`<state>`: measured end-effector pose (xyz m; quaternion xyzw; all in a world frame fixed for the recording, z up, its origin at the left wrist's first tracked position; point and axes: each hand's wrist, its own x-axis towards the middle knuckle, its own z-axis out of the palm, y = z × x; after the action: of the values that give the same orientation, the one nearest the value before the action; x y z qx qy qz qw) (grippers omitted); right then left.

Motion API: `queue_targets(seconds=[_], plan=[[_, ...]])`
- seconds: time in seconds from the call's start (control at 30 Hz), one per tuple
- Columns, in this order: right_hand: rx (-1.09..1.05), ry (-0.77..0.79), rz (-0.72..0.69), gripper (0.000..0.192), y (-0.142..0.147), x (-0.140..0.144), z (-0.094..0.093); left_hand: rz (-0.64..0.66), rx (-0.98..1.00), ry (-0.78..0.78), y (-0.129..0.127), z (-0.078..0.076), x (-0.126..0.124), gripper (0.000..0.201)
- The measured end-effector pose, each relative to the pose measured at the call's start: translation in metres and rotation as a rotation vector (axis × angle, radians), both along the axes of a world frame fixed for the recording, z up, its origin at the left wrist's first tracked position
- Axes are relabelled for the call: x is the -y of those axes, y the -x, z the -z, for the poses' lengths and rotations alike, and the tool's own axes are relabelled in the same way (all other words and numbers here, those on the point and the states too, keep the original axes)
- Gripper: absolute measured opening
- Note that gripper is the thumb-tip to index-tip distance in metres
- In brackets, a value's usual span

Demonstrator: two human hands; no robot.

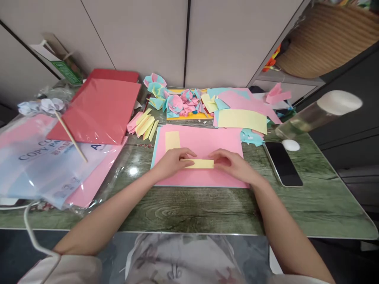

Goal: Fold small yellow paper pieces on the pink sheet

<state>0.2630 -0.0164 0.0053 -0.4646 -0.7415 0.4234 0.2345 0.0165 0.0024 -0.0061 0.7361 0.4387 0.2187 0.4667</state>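
Observation:
A narrow yellow paper strip (199, 163) lies flat on a large pink sheet (204, 138) in the middle of the green wood-grain table (189, 209). My left hand (171, 161) presses the strip's left end with its fingertips. My right hand (233, 163) pinches and presses the right end. A second yellow paper rectangle (172, 140) lies on the pink sheet just behind my left hand.
A black phone (282, 163) and a white oval object (291, 145) lie right of the sheet, near a clear bottle (319, 112). Folded paper flowers (174, 100), yellow strips (145, 125) and paper scraps crowd the back. Red paper packs (100, 110) and a copy-paper bag (38, 157) fill the left.

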Motion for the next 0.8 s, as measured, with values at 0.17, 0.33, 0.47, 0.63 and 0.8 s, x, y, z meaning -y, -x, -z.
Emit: queue_targets(seconds=[0.17, 0.33, 0.47, 0.63, 0.8], plan=[[-0.127, 0.116, -0.003, 0.032, 0.0004, 0.0029, -0.0067, -0.059, 0.093, 0.161, 0.0058, -0.0065, -0.0005, 0.020], [-0.153, 0.193, 0.019, 0.026, 0.0005, 0.0038, -0.0072, -0.077, 0.137, 0.316, 0.0030, -0.0062, 0.0007, 0.019], [-0.123, 0.240, -0.008, 0.025, -0.0008, 0.0017, -0.0063, -0.098, 0.141, 0.375, 0.0013, -0.0048, 0.0029, 0.016], [-0.201, 0.371, 0.009, 0.020, -0.0012, 0.0008, -0.0050, -0.107, 0.118, 0.392, 0.0005, -0.0075, 0.0041, 0.015], [-0.198, 0.348, 0.029, 0.019, -0.0007, 0.0003, -0.0037, -0.076, 0.116, 0.415, 0.0013, -0.0076, 0.0035, 0.016]])
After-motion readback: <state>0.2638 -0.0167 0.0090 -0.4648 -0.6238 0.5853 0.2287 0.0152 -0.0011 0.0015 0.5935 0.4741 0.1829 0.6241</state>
